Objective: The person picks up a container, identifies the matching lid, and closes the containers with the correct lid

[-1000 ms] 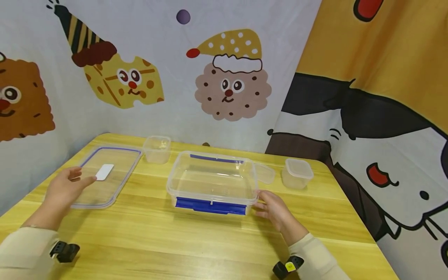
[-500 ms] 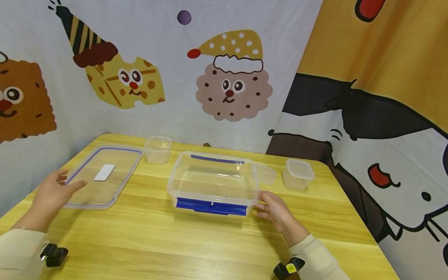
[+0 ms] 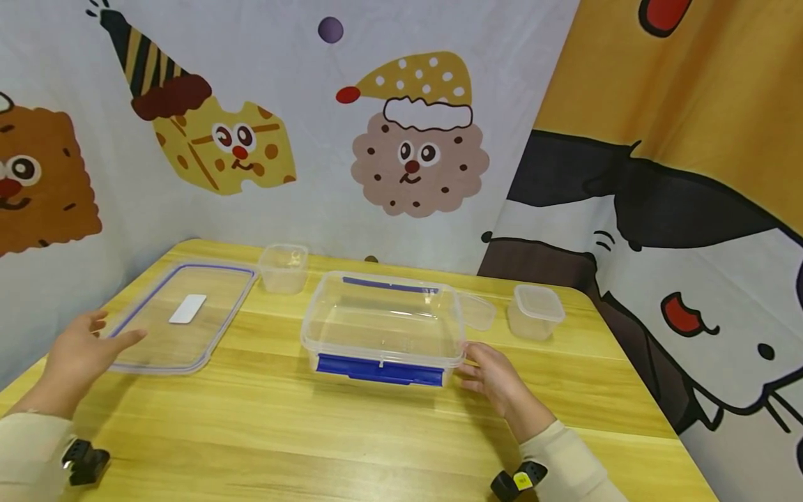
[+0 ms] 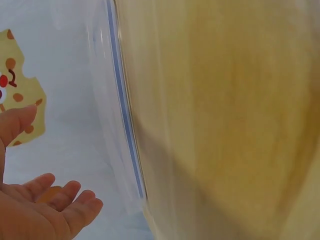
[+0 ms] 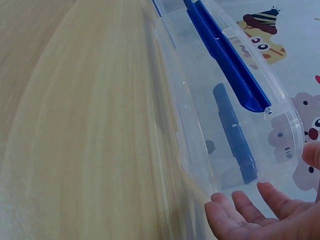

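A clear plastic food storage box (image 3: 389,331) with blue latches stands without its lid in the middle of the table. My right hand (image 3: 495,380) touches its front right corner, thumb by the rim and relaxed fingers along the side, as the right wrist view shows too. To the left lies the large clear lid (image 3: 216,341) with a blue seal and a white label (image 3: 187,309). At the lid's near left corner my left hand (image 3: 78,352) hovers with fingers spread and nothing in them. The left wrist view shows the left hand's fingers (image 4: 82,212) apart from the lid's edge.
A small clear container (image 3: 284,268) stands behind, beside the large lid. Another small container (image 3: 534,314), which appears lidded, is at the right. Between it and the box lies a small clear lid (image 3: 477,312). A patterned curtain (image 3: 320,223) hangs behind the wooden table (image 3: 301,446).
My left hand has drawn away to the left from the white label, across the large lid. The right hand and the box have stayed in place.
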Demonstrator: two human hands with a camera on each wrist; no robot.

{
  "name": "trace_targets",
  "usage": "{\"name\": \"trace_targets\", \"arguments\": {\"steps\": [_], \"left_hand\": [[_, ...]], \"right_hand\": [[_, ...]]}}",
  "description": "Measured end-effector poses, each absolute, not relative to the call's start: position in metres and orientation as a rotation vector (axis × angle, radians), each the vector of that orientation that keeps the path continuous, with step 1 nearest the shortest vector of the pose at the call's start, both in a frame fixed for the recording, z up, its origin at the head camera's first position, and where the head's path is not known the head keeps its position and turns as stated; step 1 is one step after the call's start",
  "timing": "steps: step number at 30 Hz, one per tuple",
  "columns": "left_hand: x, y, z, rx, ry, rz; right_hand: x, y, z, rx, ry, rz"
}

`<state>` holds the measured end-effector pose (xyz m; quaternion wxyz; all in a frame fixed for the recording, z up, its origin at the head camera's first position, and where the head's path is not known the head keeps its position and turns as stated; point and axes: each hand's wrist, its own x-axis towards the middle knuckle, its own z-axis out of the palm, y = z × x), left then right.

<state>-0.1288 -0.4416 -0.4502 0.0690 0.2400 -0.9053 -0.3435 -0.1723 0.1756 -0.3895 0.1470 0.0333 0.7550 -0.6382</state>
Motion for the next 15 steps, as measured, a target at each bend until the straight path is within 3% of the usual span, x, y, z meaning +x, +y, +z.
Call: {"name": "trace_targets", "arguments": {"steps": [7, 15], "left_hand": [[-0.101, -0.393, -0.392, 0.710, -2.819, -1.016], [-0.097, -0.394, -0.392, 0.730, -2.867, -1.025]], "right_hand": [[-0.172, 0.175, -0.389, 0.102, 2.171, -1.834], [-0.171, 0.175, -0.388, 0.097, 2.168, -1.837]]}}
